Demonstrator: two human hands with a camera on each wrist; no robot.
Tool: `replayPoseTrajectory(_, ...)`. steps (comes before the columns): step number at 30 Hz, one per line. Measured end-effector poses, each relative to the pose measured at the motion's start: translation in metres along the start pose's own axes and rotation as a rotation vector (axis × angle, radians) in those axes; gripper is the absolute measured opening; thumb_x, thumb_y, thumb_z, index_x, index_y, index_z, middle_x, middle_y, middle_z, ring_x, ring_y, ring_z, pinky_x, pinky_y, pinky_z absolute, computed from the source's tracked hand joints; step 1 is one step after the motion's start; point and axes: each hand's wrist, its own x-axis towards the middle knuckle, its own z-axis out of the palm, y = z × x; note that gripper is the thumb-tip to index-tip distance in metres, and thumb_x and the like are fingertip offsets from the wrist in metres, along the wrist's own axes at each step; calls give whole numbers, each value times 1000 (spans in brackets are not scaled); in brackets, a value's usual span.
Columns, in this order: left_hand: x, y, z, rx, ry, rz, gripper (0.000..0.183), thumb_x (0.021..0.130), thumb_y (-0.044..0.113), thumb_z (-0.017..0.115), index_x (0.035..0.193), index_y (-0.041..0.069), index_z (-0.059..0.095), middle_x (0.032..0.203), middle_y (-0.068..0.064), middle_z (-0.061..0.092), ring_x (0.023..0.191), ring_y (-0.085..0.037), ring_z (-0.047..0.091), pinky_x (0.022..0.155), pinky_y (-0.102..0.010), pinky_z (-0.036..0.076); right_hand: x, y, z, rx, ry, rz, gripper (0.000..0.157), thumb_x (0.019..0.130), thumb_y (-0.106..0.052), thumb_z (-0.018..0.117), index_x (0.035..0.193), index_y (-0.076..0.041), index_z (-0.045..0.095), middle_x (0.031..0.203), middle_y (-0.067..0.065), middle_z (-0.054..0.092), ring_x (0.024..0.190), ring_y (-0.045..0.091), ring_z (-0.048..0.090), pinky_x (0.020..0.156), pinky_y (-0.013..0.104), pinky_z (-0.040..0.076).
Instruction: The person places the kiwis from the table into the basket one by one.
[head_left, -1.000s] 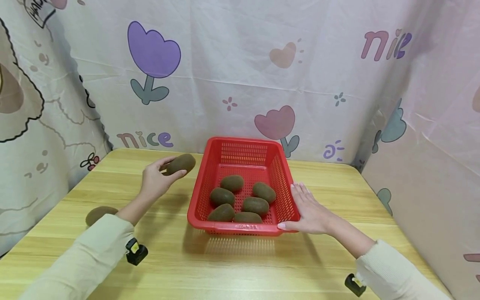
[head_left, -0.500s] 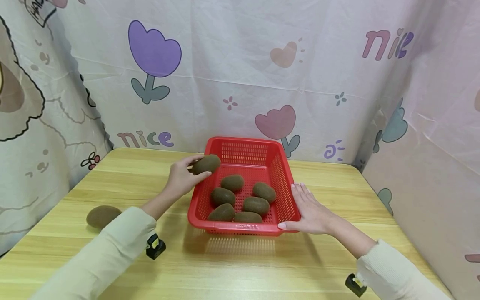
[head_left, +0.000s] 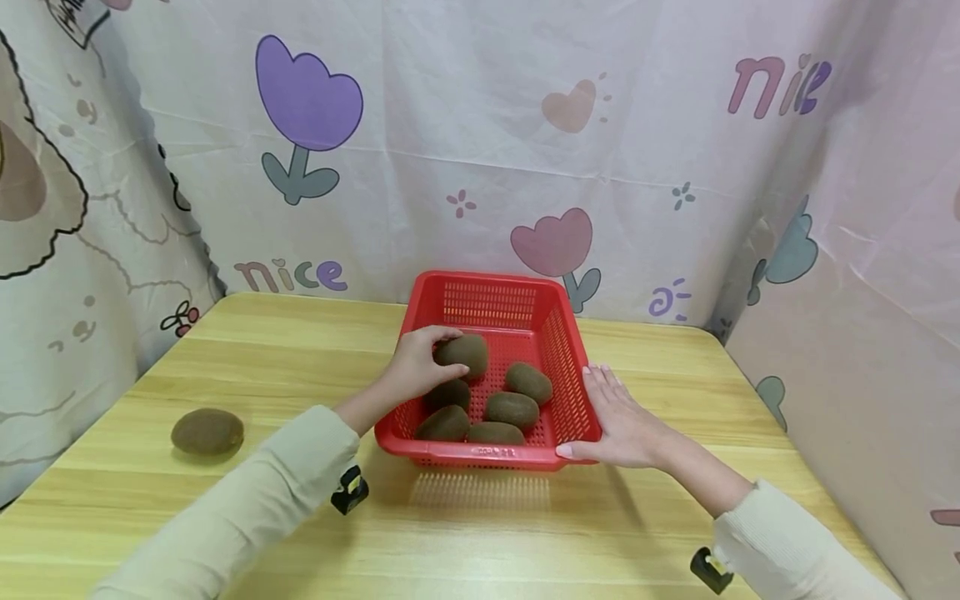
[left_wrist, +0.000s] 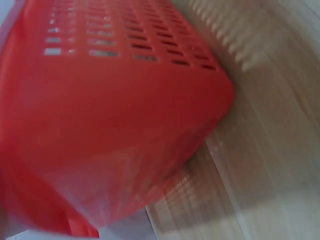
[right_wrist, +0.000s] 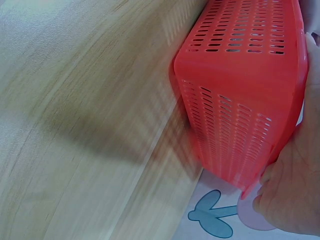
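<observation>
My left hand (head_left: pixel 417 367) holds a brown kiwi (head_left: pixel 465 356) between thumb and fingers, low inside the left half of the red plastic basket (head_left: pixel 487 454). Several more kiwis (head_left: pixel 512 411) lie on the basket floor, mostly in its near half; the held one covers part of that group. My right hand (head_left: pixel 626 425) rests on the basket's near right corner, fingers straight along the right rim and thumb on the front rim. Apart on the table, left of the basket, sits one kiwi (head_left: pixel 207 432). In the left wrist view the basket's side wall (left_wrist: pixel 115 110) fills much of the picture.
The basket stands on a light wooden table (head_left: pixel 480 542). A printed cloth (head_left: pixel 450 100) hangs behind the table and along both sides. Each sleeve carries a small black wrist camera.
My left hand has carried the kiwi rightward from beside the basket, over its left rim and down inside. The right hand has stayed on the corner.
</observation>
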Motion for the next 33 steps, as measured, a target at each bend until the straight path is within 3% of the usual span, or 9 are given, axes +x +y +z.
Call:
replayPoseTrajectory(7, 5, 7, 17, 90, -170, 10, 42, 75, 15, 73, 113, 2, 60, 111, -12, 62, 100, -23, 58, 89, -39, 50, 1, 0, 0, 5, -4, 3, 114, 69, -66, 60, 143, 4, 8, 151, 20, 7, 139, 39, 3, 111, 55, 15)
replayPoseTrajectory(15, 10, 11, 30, 166, -255, -45, 41, 74, 14, 73, 112, 6, 60, 105, -7, 61, 92, -18, 56, 85, -35, 52, 1, 0, 0, 21, -6, 5, 114, 68, -65, 60, 143, 3, 8, 151, 20, 7, 139, 39, 3, 111, 55, 15)
replayPoseTrajectory(17, 11, 11, 31, 183, -266, -29, 39, 75, 13, 73, 111, 5, 60, 104, -8, 61, 92, -18, 56, 84, -34, 52, 1, 0, 0, 14, -5, 5, 114, 69, -66, 60, 143, 3, 8, 151, 20, 8, 139, 39, 3, 111, 55, 15)
replayPoseTrajectory(24, 10, 6, 21, 181, -209, 44, 35, 77, 12, 70, 110, 3, 61, 110, -11, 62, 105, -23, 56, 95, -39, 46, 1, 0, 1, 11, 3, -7, 114, 69, -66, 59, 143, 5, 9, 150, 22, 9, 138, 40, 4, 110, 56, 15)
replayPoseTrajectory(33, -1, 1, -2, 133, -29, 50, 42, 78, 15, 70, 115, 1, 58, 120, -17, 57, 114, -30, 53, 96, -44, 44, 0, 1, 1, 13, 5, -4, 114, 69, -65, 60, 143, 5, 8, 150, 22, 8, 138, 40, 4, 111, 55, 15)
